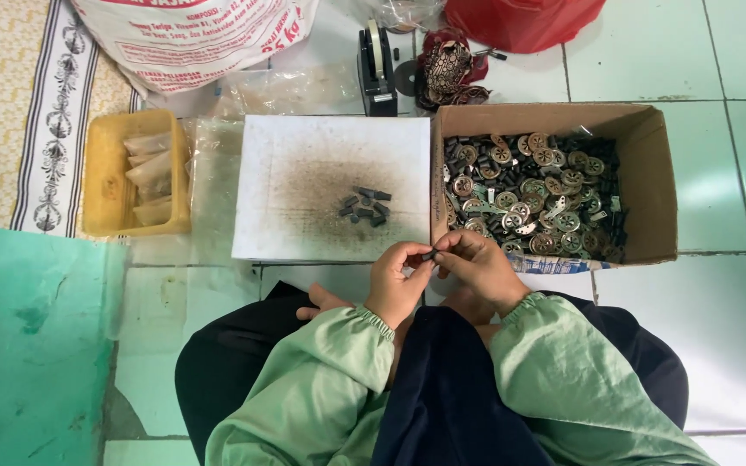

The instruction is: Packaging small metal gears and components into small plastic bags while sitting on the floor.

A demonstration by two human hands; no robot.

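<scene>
Both hands pinching one small dark part.
Left hand (395,283) and right hand (477,266) meet fingertip to fingertip on the part (427,255), wrists bent inward, just below the board (287,233).

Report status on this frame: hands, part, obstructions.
Left hand and right hand pinch one small dark part together. Dark pieces piled on white board. Cardboard box alongside; nothing between.

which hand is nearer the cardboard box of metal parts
Right. The right hand sits just below the cardboard box, near its front-left corner; the left hand is farther left, below the white board.
</scene>
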